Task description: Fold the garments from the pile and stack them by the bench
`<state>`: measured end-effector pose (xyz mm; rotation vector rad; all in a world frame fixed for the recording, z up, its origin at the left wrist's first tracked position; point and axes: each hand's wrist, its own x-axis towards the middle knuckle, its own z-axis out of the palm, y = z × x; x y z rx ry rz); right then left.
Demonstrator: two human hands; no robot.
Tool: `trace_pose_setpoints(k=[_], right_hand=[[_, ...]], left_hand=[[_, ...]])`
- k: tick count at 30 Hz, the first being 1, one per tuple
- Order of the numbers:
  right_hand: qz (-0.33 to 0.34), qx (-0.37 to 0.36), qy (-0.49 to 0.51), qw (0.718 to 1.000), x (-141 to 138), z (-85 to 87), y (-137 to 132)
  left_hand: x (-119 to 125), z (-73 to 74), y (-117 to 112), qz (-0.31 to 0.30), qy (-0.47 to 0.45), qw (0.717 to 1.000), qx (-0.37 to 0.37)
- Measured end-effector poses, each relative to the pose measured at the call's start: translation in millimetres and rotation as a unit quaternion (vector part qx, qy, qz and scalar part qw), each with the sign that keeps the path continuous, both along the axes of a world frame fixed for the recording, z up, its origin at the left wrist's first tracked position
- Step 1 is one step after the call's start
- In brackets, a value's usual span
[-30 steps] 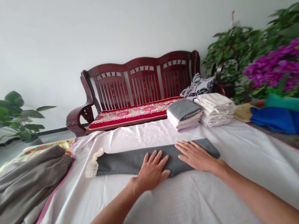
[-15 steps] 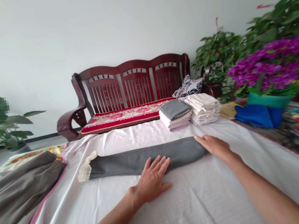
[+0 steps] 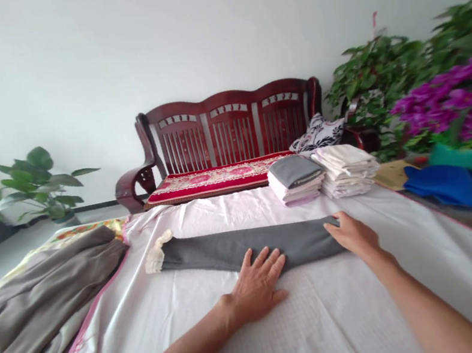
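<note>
A dark grey garment (image 3: pixel 225 248), folded into a long narrow strip, lies across the white cloth (image 3: pixel 266 347). Its left end has a gathered cream edge (image 3: pixel 157 256). My left hand (image 3: pixel 259 285) rests flat with fingers spread on the near edge of the strip, right of its middle. At the strip's right end, my right hand (image 3: pixel 356 234) has its fingers closed on the fabric corner. Beyond the strip stand two folded stacks: one with a grey piece on top (image 3: pixel 295 171), the other of cream cloth (image 3: pixel 346 166).
A heap of grey-brown clothing (image 3: pixel 61 298) lies to the left. Behind is a wooden bench (image 3: pixel 227 102) with a red patterned cover and a cushion (image 3: pixel 317 132). Blue cloth (image 3: pixel 452 184), purple flowers (image 3: pixel 460 100) and leafy plants are on the right; a potted plant (image 3: pixel 38 181) stands at far left.
The view has turned left, so the scene sits farther right. My right hand has drawn in slightly at the strip's right end, and the corner there appears bent inward. My left hand stays flat.
</note>
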<state>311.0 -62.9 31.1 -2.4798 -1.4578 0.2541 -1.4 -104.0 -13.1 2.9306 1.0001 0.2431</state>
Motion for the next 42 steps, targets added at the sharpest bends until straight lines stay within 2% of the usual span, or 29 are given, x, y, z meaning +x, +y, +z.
trace_pose_setpoints(k=[2,4,7,9,11,12,14,16,19,24,27,29,32,35,37,39,40,42], right_hand=[[0.020,0.006,-0.035,0.999,-1.5,3.0,-4.0],[0.054,0.072,-0.120,0.989,-7.9,7.6,-8.2],[0.141,0.218,-0.214,0.942,-29.2,9.4,-8.7],[0.238,0.265,-0.200,0.913,-49.0,2.3,-3.9],[0.328,0.261,-0.170,0.892,-67.9,-11.7,2.3],[0.352,0.246,-0.162,0.889,-75.4,-20.1,4.7],[0.362,0.200,-0.157,0.897,-84.6,-36.1,7.1],[0.359,0.161,-0.155,0.906,-86.2,-47.1,6.6],[0.363,0.138,-0.153,0.909,-82.0,-52.1,4.2],[0.355,0.131,-0.161,0.912,-80.0,-51.8,4.6],[0.352,0.133,-0.163,0.912,-80.5,-54.9,5.6],[0.350,0.129,-0.165,0.913,-80.0,-55.4,5.6],[0.342,0.099,-0.163,0.920,-82.4,-49.6,5.3],[0.340,0.073,-0.156,0.925,-96.9,-37.3,5.4],[0.363,0.069,-0.148,0.918,-113.7,-29.8,6.4],[0.392,0.062,-0.132,0.908,-130.7,-26.2,8.6],[0.404,0.059,-0.124,0.904,-136.9,-26.1,10.2],[0.417,0.057,-0.112,0.900,-140.4,-28.5,14.6]], left_hand=[[0.1,1.3,-2.9,0.005,-0.002,1.000,0.009],[0.1,4.1,-5.6,0.009,-0.002,1.000,0.015],[0.0,9.5,-8.1,0.012,0.007,1.000,0.018],[-0.5,13.3,-8.2,0.011,0.007,1.000,0.011],[-2.1,16.9,-7.4,0.003,-0.004,1.000,-0.003],[-3.6,18.2,-6.8,-0.001,-0.012,1.000,-0.010],[-8.7,19.4,-5.3,0.009,-0.026,0.999,-0.016],[-18.8,17.6,-3.2,0.055,-0.033,0.998,-0.009],[-48.7,10.4,1.4,0.156,-0.019,0.987,0.023],[-134.4,3.3,14.1,0.293,0.029,0.953,0.073],[-177.8,13.6,23.0,0.359,0.051,0.928,0.086],[-188.7,27.2,28.8,0.374,0.060,0.922,0.078],[-172.5,49.9,39.5,0.373,0.055,0.923,0.072],[-129.7,60.5,54.5,0.316,0.003,0.946,0.075],[-98.1,55.6,65.3,0.226,-0.033,0.973,0.041],[-72.8,42.6,74.1,0.139,-0.032,0.990,0.000],[-64.5,34.6,77.3,0.113,-0.022,0.993,-0.010],[-59.2,19.1,81.5,0.099,-0.001,0.995,-0.005]])
